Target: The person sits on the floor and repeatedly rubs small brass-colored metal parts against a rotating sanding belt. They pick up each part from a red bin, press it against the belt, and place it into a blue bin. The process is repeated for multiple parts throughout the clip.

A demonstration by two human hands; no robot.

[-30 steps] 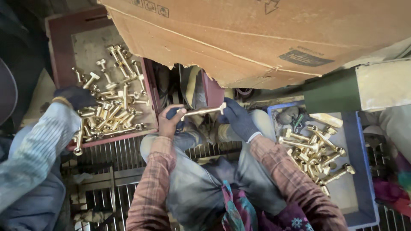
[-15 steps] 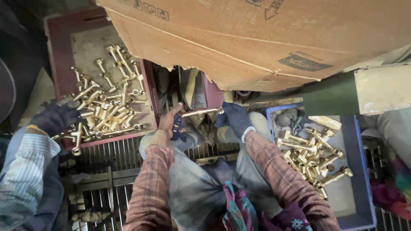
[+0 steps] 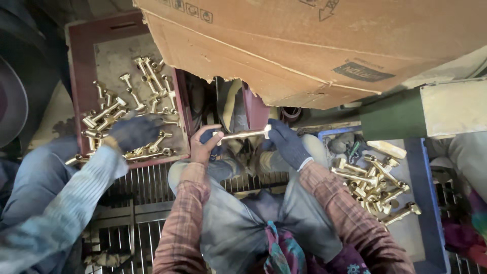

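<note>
I hold a long brass fitting (image 3: pixel 242 135) level between both hands, just under the torn edge of a cardboard box. My bare left hand (image 3: pixel 205 144) grips its left end and also clutches a dark blue glove. My right hand (image 3: pixel 286 143), in a dark blue glove, pinches its right end. A red crate (image 3: pixel 80 61) at the left holds several brass fittings (image 3: pixel 144 96). A blue tray (image 3: pixel 419 187) at the right holds more brass fittings (image 3: pixel 373 185).
A co-worker's gloved hand (image 3: pixel 133 131) in a light blue sleeve reaches into the red crate. A big cardboard box (image 3: pixel 324 45) overhangs the top. A green machine part (image 3: pixel 401 116) sits at right. A metal grate (image 3: pixel 137 203) lies below my knees.
The co-worker's gloved hand has moved right, from the crate's left edge onto the pile of fittings. My hands still hold the brass fitting in about the same place.
</note>
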